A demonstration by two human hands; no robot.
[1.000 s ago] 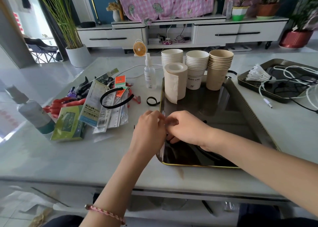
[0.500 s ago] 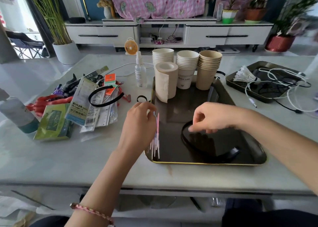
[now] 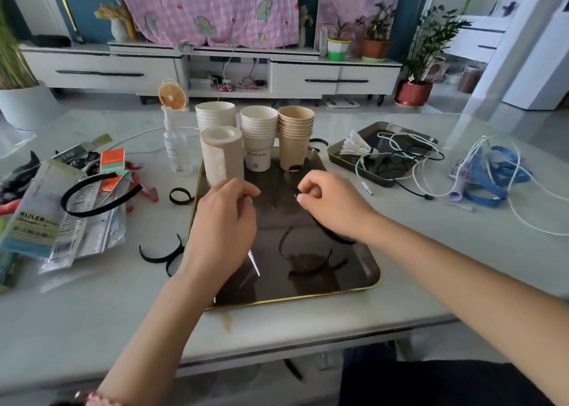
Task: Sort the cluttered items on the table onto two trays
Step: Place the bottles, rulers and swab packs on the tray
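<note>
Right hand: the right hand (image 3: 328,210) is over the big tray (image 3: 374,277), fingertips pinched tight on one tip of a black headband (image 3: 338,238), and the band curves back under the wrist.
Left hand: the left hand (image 3: 221,227) hovers over the tray's left side with its fingers curled in. A thin pale sliver shows beneath it, but I cannot tell whether it is holding that or anything else.
Headband position: just above the tray's glossy floor, with its dark reflection below. I cannot tell whether the far end touches down.
Handling: it looks feather-light, thin and springy. Held by the tip it will likely swing and flex, so the top of the arc is the steadier hold. Nothing about it looks fragile.
Far end of tray: three stacks of paper cups (image 3: 258,137) and a paper roll (image 3: 221,156) stand upright.
Still waiting: a second headband (image 3: 92,208) lies on the packets at left, well apart from the tray.
Small tray: the small tray (image 3: 334,156) holds cables.
</note>
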